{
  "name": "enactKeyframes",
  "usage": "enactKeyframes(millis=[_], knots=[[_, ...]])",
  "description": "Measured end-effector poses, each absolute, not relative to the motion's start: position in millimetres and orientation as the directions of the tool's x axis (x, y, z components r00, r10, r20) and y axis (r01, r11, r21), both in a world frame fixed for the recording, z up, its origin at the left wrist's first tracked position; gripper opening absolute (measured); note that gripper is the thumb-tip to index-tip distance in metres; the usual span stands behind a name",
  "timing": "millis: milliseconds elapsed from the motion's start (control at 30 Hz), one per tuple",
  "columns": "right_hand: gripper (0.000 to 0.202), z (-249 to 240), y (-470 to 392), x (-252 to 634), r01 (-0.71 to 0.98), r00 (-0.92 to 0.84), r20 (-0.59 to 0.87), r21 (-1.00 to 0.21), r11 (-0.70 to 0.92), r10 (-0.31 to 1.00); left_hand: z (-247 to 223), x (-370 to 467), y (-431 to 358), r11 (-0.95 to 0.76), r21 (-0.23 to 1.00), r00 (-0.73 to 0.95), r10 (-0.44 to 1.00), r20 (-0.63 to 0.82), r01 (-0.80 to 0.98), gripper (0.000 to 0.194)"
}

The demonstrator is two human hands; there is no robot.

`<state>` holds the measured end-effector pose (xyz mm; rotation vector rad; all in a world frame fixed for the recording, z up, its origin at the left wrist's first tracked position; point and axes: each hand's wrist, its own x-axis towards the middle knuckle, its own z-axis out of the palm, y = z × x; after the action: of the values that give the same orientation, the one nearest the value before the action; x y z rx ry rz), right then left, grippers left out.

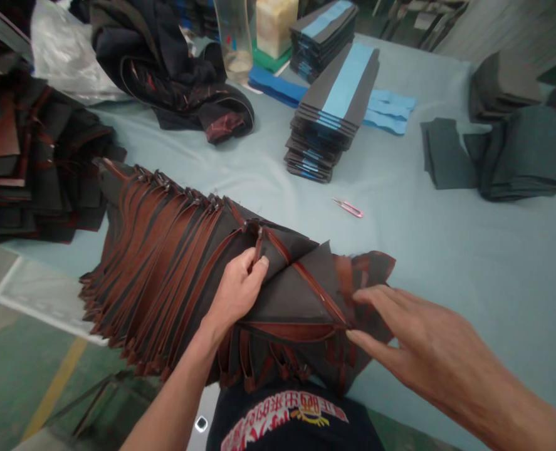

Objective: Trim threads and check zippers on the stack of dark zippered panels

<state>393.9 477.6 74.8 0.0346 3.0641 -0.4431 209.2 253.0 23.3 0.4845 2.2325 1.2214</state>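
My left hand (pixel 241 285) is closed, pinching the upper end of a dark grey fabric panel (pixel 289 297) by its brown zipper edge. The panel lies on a long, fanned row of similar grey panels with brown trim (pixel 165 250), which spreads to the left. At the panel's right end my right hand (pixel 419 332) is open, thumb and fingers apart, close to the lower end of the brown zipper (pixel 318 288). Whether its fingertips touch the fabric I cannot tell. Pink thread snips (pixel 348 207) lie on the table beyond the panels.
On the light blue tabletop (pixel 259 163) stand stacked grey pieces with blue strips (pixel 336 94). Dark folded fabric (pixel 522 153) lies right, more brown-and-grey pieces (pixel 33 156) left. A dark bundled garment (pixel 165 69), plastic bag (pixel 71 56) and clear container (pixel 234 41) sit behind.
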Motion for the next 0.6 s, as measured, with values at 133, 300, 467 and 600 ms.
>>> enactKeyframes(millis=[133, 300, 467, 600], knots=[[0.018, 87, 470, 334, -0.045, -0.998, -0.031, -0.310, 0.950, -0.058, 36, 230, 260, 0.435, 0.898, -0.753, 0.570, -0.329, -0.063, 0.018], [0.038, 103, 469, 301, -0.085, -0.970, -0.174, -0.400, 0.913, -0.167, 38, 245, 260, 0.370, 0.919, -0.746, 0.572, -0.342, -0.138, 0.026], [0.051, 108, 482, 303, 0.031, -0.952, -0.284, -0.460, 0.888, -0.115, 39, 254, 255, 0.360, 0.894, -0.714, 0.549, -0.435, -0.267, 0.023], [0.018, 98, 478, 302, -0.055, -0.998, 0.022, -0.343, 0.938, -0.051, 44, 263, 257, 0.357, 0.884, -0.687, 0.562, -0.461, -0.301, 0.019]])
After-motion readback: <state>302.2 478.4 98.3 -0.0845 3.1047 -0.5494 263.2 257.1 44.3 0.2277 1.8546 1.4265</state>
